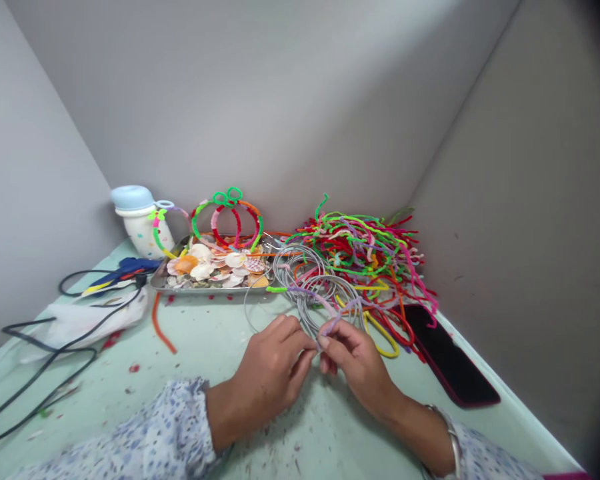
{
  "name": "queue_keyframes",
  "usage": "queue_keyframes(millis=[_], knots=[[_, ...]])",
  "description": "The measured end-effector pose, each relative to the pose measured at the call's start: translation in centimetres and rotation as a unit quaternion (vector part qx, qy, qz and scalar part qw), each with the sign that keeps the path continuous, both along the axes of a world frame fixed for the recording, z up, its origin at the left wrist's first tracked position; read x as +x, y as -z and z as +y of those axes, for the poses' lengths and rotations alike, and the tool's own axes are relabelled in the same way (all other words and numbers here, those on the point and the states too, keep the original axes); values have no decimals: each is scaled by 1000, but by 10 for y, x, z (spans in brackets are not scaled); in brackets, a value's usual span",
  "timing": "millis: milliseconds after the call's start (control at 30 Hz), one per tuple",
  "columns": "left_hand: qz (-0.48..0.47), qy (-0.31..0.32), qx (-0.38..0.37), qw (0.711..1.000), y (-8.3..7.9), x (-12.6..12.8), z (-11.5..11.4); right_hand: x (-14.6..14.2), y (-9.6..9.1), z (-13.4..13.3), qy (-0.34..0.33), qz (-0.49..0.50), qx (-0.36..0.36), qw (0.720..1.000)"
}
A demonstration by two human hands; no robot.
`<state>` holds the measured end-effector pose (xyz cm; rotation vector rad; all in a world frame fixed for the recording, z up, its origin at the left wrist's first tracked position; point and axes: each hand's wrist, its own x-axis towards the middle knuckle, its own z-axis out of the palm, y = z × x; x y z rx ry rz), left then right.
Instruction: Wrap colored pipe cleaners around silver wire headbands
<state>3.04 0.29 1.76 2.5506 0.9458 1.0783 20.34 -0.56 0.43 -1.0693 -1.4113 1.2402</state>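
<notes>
My left hand [279, 363] and my right hand [357, 363] meet low over the middle of the table, fingers closed in a pinch. Between the right thumb and forefinger runs a lilac pipe cleaner [349, 308], its fuzzy length rising past the fingers. The left fingertips pinch at its lower end, which they largely hide. Just beyond the hands lie coils of grey wire [313, 283]. A strand with green, purple and pink sections [305, 291] crosses the coils and reaches the lilac piece; whether they are joined I cannot tell.
A metal tray [215, 290] holds seashells [225, 267], with pipe-cleaner rings [237, 227] standing over it. Loose pipe cleaners [365, 247] are heaped at the back right, near a phone [455, 363]. A bottle [145, 230], pliers [123, 273] and black cable [25, 393] lie left.
</notes>
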Motion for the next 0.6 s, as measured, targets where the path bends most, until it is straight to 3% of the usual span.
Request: queue_keyframes(millis=[300, 400, 600], knots=[[64, 4, 40, 997, 10, -3, 6, 1, -1, 7, -17, -72, -43, 996], [59, -2, 35, 998, 10, -4, 7, 0, 1, 9, 11, -65, -45, 997], [22, -11, 3, 1000, 7, -3, 6, -2, 4, 1, 50, -98, 69, 992]])
